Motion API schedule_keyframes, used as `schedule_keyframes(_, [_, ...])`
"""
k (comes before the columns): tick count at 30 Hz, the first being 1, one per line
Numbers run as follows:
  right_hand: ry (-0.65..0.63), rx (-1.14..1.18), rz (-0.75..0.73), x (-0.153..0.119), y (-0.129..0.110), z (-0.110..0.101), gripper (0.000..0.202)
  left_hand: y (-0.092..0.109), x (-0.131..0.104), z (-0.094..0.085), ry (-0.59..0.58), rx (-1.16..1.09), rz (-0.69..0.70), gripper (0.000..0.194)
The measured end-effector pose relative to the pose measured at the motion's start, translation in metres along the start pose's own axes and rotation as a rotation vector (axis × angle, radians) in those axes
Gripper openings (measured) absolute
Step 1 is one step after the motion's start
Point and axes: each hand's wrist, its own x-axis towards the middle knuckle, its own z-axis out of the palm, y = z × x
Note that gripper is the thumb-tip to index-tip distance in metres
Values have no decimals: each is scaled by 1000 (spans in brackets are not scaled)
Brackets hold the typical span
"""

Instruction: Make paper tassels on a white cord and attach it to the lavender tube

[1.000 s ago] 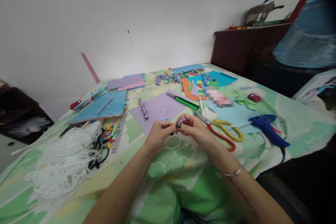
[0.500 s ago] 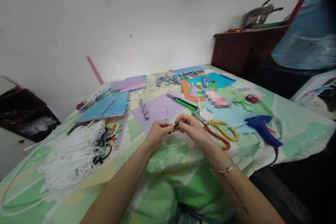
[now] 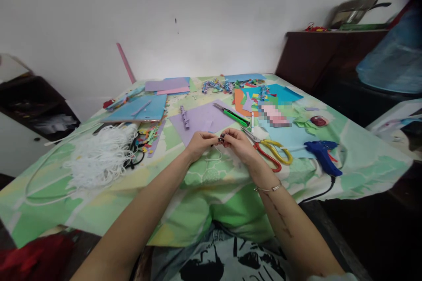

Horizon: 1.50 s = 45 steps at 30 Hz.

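My left hand (image 3: 201, 144) and my right hand (image 3: 238, 144) meet fingertip to fingertip over the near middle of the table, both closed in a pinch. What sits between the fingers is too small and too covered to make out. A thin white cord (image 3: 216, 158) loops on the cloth just under the fingers. Scissors (image 3: 268, 151) with one red and one yellow handle lie right beside my right hand. Beyond the hands, a purple sheet (image 3: 198, 116) carries a rolled purple paper tube (image 3: 184, 117) and partly a green utility knife (image 3: 232, 115).
At right lies a blue hot glue gun (image 3: 323, 156) with its cable over the edge. A tangled heap of white cord (image 3: 102, 156) fills the left, near a blue folder (image 3: 138, 109). Paper scraps, an orange sheet (image 3: 240, 103) and patterned paper tubes (image 3: 227, 87) spread across the back.
The view has tilted down and shifted, so more of the table's front edge and my lap shows. Both hands keep their pinch together at nearly the same spot over the table.
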Motion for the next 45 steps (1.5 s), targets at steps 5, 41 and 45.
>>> schedule_keyframes(5, [9, -22, -9, 0, 1, 0, 10, -1, 2, -1, 21, 21, 2, 21])
schedule_keyframes(41, [19, -152, -30, -2, 1, 1, 19, 11, -6, 6, -50, 199, 95, 10])
schedule_keyframes(45, [24, -166, -18, -6, -5, 6, 20, 14, -4, 3, -87, 167, 42, 12])
